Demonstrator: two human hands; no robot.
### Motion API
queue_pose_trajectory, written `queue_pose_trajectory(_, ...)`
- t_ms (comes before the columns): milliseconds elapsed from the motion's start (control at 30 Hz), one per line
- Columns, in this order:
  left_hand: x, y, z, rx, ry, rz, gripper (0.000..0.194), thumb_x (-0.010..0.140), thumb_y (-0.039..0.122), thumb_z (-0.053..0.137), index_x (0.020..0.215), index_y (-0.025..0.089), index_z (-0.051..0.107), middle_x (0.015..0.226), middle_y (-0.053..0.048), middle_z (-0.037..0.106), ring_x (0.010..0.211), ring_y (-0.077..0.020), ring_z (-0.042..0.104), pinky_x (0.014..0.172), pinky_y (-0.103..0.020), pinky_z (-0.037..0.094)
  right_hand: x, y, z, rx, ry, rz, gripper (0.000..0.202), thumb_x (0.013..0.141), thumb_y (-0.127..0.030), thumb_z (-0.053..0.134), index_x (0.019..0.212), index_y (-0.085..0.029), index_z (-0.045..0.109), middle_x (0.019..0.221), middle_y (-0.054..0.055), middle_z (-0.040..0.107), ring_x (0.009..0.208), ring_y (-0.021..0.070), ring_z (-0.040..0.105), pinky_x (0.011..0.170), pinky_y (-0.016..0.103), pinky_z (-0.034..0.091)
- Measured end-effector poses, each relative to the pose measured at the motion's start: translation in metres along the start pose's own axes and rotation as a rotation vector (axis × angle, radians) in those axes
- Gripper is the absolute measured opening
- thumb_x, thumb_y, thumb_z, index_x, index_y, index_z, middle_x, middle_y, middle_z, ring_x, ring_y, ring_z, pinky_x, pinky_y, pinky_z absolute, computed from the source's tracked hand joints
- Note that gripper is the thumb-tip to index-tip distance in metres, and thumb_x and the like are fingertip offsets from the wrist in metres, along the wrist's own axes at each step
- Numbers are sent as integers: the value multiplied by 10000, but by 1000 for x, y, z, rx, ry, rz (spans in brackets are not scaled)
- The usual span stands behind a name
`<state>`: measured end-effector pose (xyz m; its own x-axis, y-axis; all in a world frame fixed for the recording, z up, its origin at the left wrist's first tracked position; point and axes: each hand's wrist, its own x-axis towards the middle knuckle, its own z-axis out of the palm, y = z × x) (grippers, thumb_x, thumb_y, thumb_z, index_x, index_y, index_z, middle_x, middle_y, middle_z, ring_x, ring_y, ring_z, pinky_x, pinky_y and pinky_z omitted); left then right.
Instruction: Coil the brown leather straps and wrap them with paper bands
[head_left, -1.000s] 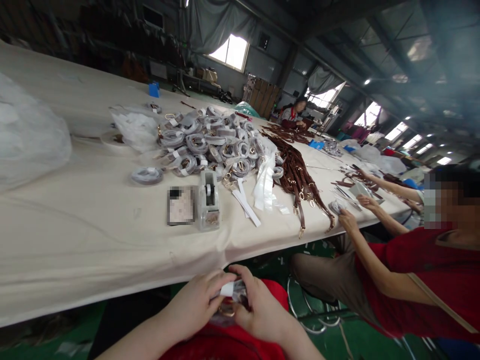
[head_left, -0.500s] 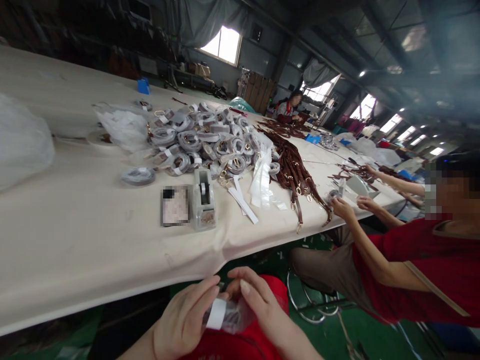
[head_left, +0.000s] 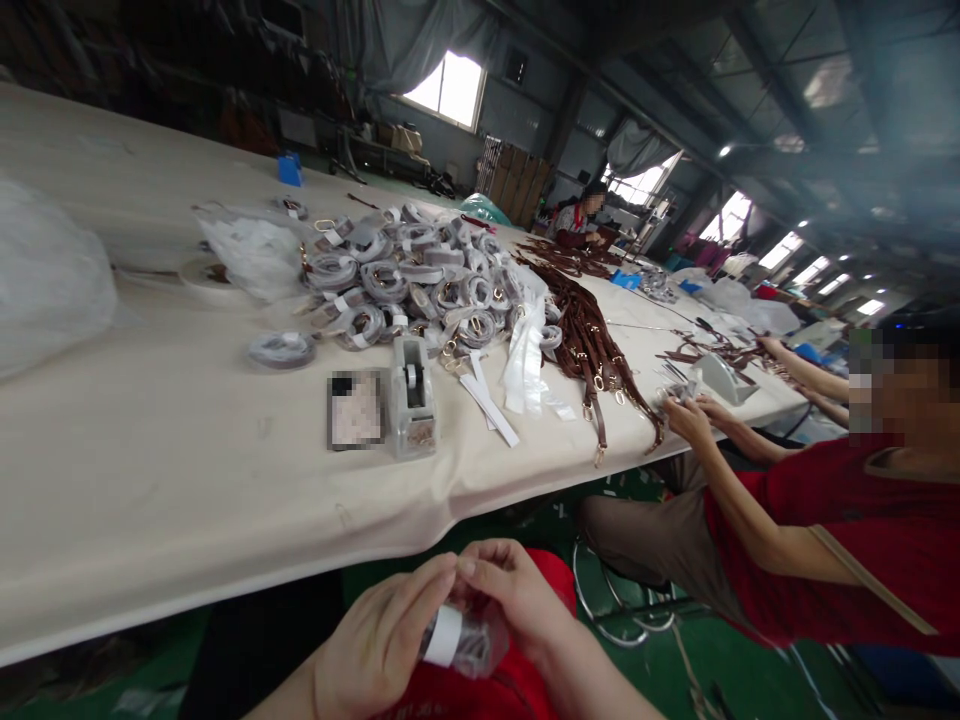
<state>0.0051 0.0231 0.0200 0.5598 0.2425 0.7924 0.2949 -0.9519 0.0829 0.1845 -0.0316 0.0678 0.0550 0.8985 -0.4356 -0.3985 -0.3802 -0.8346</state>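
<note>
A coiled strap in a clear bag [head_left: 474, 645] with a white paper band round it lies over my lap, between my two hands. My left hand [head_left: 386, 625] holds it from the left, fingers together and bent along its upper side. My right hand [head_left: 514, 595] grips it from the upper right, its fingertips meeting those of my left hand above the bundle. On the table [head_left: 187, 480] stands a grey tape dispenser [head_left: 414, 405], right of a small blurred flat item [head_left: 355, 410]. A single bagged coil [head_left: 282, 350] rests left of the large pile of bagged coils [head_left: 405, 280].
White paper strips [head_left: 489, 408], clear bags [head_left: 525, 365] and brown straps [head_left: 585, 335] lie right of the pile. A person in red [head_left: 810, 510] sits close on the right, hands at the table edge. Large plastic bag [head_left: 49, 280] at far left.
My right hand's fingers have closed in against my left fingertips, and the bagged coil has shifted slightly right and down. The neighbour's hands have come together.
</note>
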Motion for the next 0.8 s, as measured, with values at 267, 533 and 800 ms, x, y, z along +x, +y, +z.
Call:
queue_pose_trajectory(267,-1,5,-1,10,16,-17,262,950,48,399,1042,110,636,1007,-150,780,958,-192,731,832,-264,578,0,5,-3,99,7,33,420,570,-457,907,648,-104,695,583,22,652,517,106,558,558,239,395)
queue_pose_trajectory(533,15,9,-6,-25,-71,-51,297,966,108,360,926,204,638,982,-56,773,822,-137,740,786,-203,589,-2,13,-1,-128,119,-107,481,644,-574,824,654,-141,616,562,-18,594,487,77,457,510,216,349)
queue_pose_trajectory(800,-5,18,5,-166,-159,-211,299,808,28,362,922,215,566,1132,-109,700,957,-174,722,842,-228,585,-10,13,6,-495,280,-333,281,851,-402,630,685,-182,571,631,3,608,576,132,530,554,239,416)
